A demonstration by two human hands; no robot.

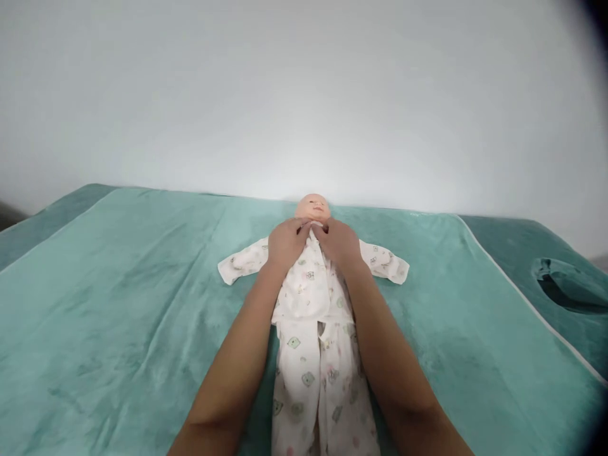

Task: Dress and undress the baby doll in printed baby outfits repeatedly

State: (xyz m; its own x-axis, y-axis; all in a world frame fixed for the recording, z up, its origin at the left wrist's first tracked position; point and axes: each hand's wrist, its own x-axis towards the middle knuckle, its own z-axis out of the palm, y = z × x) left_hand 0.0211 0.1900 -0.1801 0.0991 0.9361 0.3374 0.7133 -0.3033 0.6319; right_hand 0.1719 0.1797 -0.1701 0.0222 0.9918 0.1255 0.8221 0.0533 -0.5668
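A baby doll (313, 204) lies on its back, its head toward the wall. It wears a white patterned baby shirt (304, 285) with the long sleeves spread out to both sides, and matching trousers (299, 380). At the neck, my left hand (287, 240) pinches the shirt's collar from the left. My right hand (341, 242) is closed on the collar's other side, close to the left one. The fingertips nearly meet below the doll's chin. My forearms run along both sides of the doll's body. The ends of the trouser legs are out of view.
Under the doll is a light green cloth (142, 304) with some creases and a pale edge. A darker green padded surface (513, 247) shows at the right, with an oval hole (570, 286) in it. A white wall (304, 95) rises behind.
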